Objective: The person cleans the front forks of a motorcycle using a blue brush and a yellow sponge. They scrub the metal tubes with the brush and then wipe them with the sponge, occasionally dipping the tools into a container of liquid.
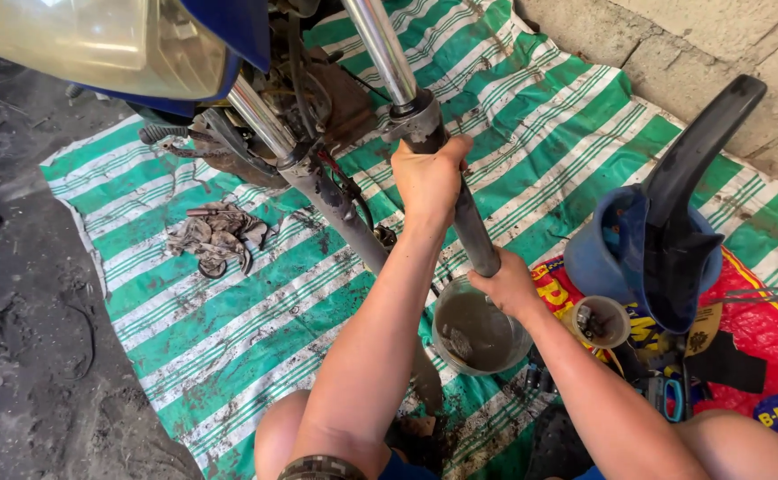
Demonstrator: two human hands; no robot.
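Observation:
A motorcycle's front end hangs over a green-and-white striped tarp. Two fork legs slope down from under the blue fairing. My left hand grips the upper part of the right fork leg, just below its chrome tube. My right hand is closed around the same leg's lower end. The left fork leg, dirty and greasy, stands free beside them. Right under my right hand sits a clear container of grey murky liquid.
A blue bucket holding a black mudguard stands at the right on a red printed sheet. A small cup of parts sits beside it. Dirty rags lie on the tarp's left. Concrete wall at top right, dark dirt floor at left.

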